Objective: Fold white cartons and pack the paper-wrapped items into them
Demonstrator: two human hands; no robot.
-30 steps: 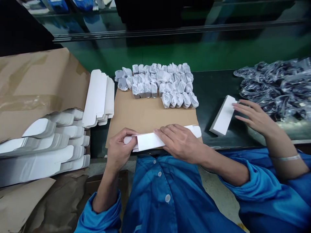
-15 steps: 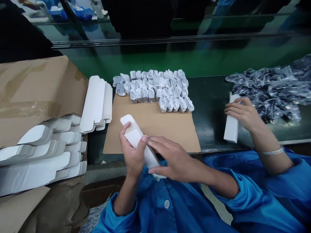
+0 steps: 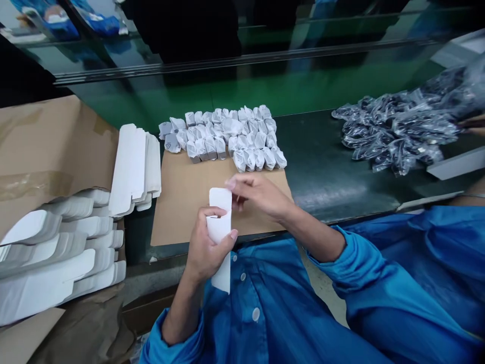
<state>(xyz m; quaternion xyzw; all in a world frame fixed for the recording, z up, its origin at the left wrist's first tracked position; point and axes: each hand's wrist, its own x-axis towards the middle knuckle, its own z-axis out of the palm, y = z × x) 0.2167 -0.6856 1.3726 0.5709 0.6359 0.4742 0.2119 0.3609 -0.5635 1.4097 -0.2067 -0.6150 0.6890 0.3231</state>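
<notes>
My left hand is wrapped round a narrow white carton, held upright in front of my blue jacket. An end flap stands up at the carton's top. At the flap's upper right corner is my right hand, its fingers bent and the fingertips against the edge. Beneath and beyond my hands lies a flat brown cardboard sheet. Several small wrapped parts stand in rows along its back part, in thin whitish wrapping.
Flat white cartons are stacked left of the sheet. More fill an open brown box at far left. On the dark bench, a heap of clear-bagged black items lies to the right. A co-worker's blue sleeve is close by, beside another white carton.
The carton has turned from slanted to nearly upright. My right hand has moved from its lower side up to the top flap. The co-worker's hand and carton have shifted right.
</notes>
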